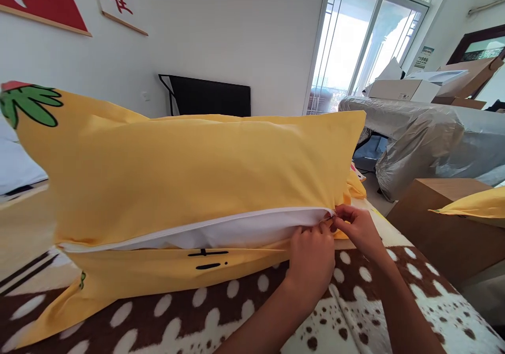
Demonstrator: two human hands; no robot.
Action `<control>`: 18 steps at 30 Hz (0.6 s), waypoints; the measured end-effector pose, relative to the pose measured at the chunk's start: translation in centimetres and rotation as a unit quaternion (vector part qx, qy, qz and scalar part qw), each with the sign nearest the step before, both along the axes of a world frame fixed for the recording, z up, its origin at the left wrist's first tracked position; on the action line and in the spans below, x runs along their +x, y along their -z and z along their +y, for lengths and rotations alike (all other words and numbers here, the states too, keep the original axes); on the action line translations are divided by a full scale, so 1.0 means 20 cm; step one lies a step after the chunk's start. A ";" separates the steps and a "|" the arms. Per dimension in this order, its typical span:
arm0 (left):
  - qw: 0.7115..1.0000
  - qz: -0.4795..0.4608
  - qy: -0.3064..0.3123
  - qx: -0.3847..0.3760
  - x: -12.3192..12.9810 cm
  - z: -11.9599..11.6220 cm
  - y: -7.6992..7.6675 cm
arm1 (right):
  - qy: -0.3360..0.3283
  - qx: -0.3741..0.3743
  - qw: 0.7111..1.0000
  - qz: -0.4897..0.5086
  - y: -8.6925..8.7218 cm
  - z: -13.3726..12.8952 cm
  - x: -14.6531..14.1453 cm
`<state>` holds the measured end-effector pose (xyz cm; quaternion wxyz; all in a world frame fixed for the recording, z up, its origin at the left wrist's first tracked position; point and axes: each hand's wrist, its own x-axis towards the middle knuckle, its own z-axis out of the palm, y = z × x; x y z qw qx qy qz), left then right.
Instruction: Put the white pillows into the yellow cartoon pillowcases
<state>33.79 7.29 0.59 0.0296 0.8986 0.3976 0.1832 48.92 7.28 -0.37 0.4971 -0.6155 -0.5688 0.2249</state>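
Observation:
A yellow pillowcase (221,170) stands on its long side, plump, with a white pillow (252,232) showing through the long gap in its lower edge. White zipper tape (165,234) runs along the upper lip of that gap. At the gap's right end, my left hand (312,254) is closed on the lower lip of the pillowcase, knuckles up. Just right of it, my right hand (357,228) pinches the end of the zipper between thumb and fingers. The zipper pull itself is too small to make out, partly hidden by the fingertips.
Under the pillowcase lies a brown and white spotted blanket (161,305). A cardboard box (437,233) stands beyond its right edge, with yellow cloth (477,204) over it. Plastic-covered furniture (418,133) carries more boxes (402,90). A black panel (213,96) stands by the wall.

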 end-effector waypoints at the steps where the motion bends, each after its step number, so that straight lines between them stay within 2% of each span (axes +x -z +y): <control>1: 1.000 -0.010 0.003 -0.003 0.01 0.01 0.01 | 0.001 -0.001 1.000 0.002 0.00 0.00 0.00; 7: 0.992 -0.089 0.022 -0.087 0.02 0.07 0.05 | -0.017 -0.015 0.999 0.028 0.01 0.00 0.01; 18: 0.984 -0.127 -0.032 -0.117 0.02 0.09 0.05 | -0.073 -0.033 0.992 0.093 -0.01 -0.01 0.00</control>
